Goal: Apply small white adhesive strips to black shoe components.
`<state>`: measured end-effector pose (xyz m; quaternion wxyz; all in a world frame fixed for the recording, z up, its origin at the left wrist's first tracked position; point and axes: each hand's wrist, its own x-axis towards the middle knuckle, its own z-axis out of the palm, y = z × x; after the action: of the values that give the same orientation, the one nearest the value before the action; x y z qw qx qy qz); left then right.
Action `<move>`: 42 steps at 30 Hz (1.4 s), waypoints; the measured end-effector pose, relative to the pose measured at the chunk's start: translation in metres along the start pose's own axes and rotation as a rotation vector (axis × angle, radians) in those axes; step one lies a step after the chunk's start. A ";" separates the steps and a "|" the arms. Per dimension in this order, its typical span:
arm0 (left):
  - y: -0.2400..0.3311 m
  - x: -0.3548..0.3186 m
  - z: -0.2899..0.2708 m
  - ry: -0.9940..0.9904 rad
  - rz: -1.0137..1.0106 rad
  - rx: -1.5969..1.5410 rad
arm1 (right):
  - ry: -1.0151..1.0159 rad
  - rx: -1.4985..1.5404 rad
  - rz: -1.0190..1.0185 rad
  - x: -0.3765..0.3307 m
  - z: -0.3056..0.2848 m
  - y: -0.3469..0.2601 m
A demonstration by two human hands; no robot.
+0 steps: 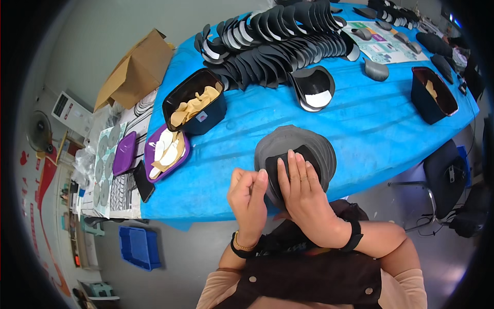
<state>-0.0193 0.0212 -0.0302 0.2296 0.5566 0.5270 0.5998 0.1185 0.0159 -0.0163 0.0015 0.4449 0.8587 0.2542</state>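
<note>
Near the table's front edge lies a stack of rounded dark grey sheets [319, 139], with a smaller black piece [309, 153] on top. My right hand [304, 188] rests flat on that black piece, its fingers stretched out and close together. Beside it, at the stack's left edge, my left hand [248, 198] is closed, thumb pressed against the curled fingers. What it pinches, if anything, is hidden. Beyond the stack stands a nested pile of curved black pieces [312, 82] with a white patch inside.
Long rows of curved black pieces [272, 56] fill the far side of the blue-covered table [236, 159]. To the left are a black bin [211, 116] of tan pieces and a purple tray [182, 157]. Another black bin [435, 105] stands right. A blue crate [139, 247] sits on the floor.
</note>
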 end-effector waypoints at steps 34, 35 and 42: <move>0.004 -0.034 0.006 0.300 0.551 0.340 | 0.312 1.883 -0.021 -0.044 0.000 0.036; 0.005 -0.035 0.006 0.268 0.584 0.334 | 0.446 1.870 -0.064 -0.044 -0.001 0.034; 0.017 -0.024 0.000 -0.098 0.311 0.223 | 0.344 1.803 0.405 -0.040 -0.009 0.044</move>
<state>-0.0073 -0.0052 -0.0257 0.0964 0.6818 0.4862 0.5381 0.1743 0.0028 0.0019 -0.5147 0.3754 0.6265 -0.4492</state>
